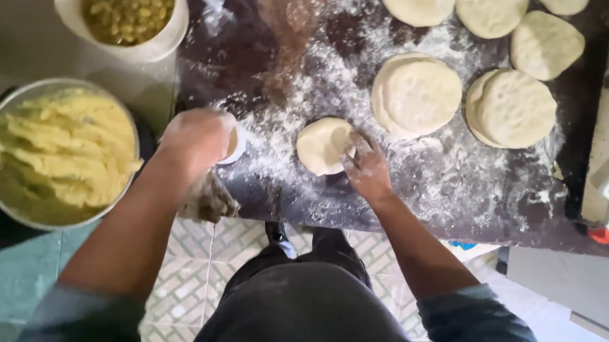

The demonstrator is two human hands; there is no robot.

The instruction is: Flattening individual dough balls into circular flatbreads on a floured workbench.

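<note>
- Flour dusts the dark worktop (452,189), and your dough round (322,146) lies near its front edge.
- Your right hand (368,170) rests on the round's right rim, fingers (358,147) spread flat; press evenly, I judge.
- Your left hand (196,139) curls closed over a small white cup (236,147).
- Finished rounds (415,94) lie behind; a bowl of yellow mash (59,152) sits left.
</note>
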